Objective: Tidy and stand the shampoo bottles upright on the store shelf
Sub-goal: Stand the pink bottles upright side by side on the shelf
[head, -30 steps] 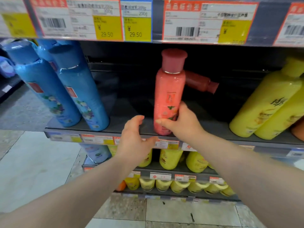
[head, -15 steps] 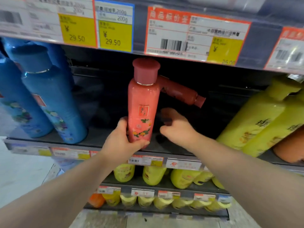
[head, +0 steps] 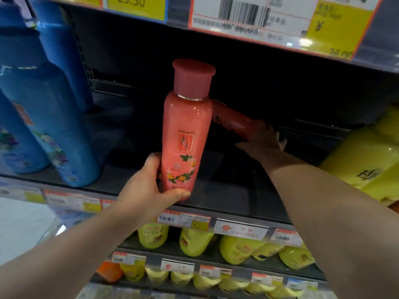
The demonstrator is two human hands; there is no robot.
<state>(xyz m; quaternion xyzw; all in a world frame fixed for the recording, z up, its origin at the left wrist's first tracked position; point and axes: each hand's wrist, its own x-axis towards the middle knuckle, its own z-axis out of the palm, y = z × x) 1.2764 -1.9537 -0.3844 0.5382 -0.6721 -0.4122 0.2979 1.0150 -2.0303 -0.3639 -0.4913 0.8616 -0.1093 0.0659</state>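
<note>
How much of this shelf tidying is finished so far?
Done: one pink shampoo bottle stands upright at the shelf's front edge, with the left hand gripping its base. In hand: the right hand reaches a second pink bottle lying tilted behind. Left: standing that one up, then the leaning blue bottles and yellow bottles.

You have two pink bottles on the dark shelf (head: 226,190): one upright pink bottle (head: 187,130) near the front edge and one tipped pink bottle (head: 233,120) behind it. Left of the upright one you can count three blue bottles (head: 49,130). To its right, two yellow bottles (head: 364,160) lean. Two hands are in view, your left hand (head: 149,190) and right hand (head: 263,141).
</note>
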